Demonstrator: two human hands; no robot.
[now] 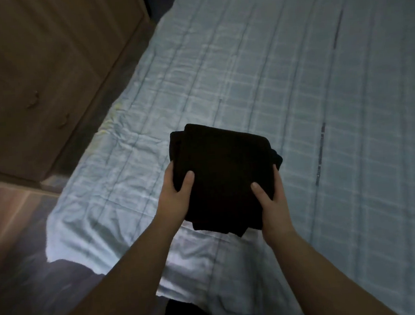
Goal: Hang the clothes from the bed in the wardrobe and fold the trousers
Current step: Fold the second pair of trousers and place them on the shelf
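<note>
A folded bundle of black trousers [223, 171] is held above the bed [307, 80], near its front left part. My left hand [177, 194] grips the bundle's left edge, thumb on top and fingers underneath. My right hand [273, 202] grips its right edge in the same way. The bundle is a compact square with a few layered edges showing at the top left and bottom. The bed carries a pale blue checked cover, and no other clothes show on it.
A wooden wardrobe [36, 71] with small door knobs stands to the left of the bed, its doors closed. A narrow strip of floor [15, 222] runs between wardrobe and bed. The room is dim.
</note>
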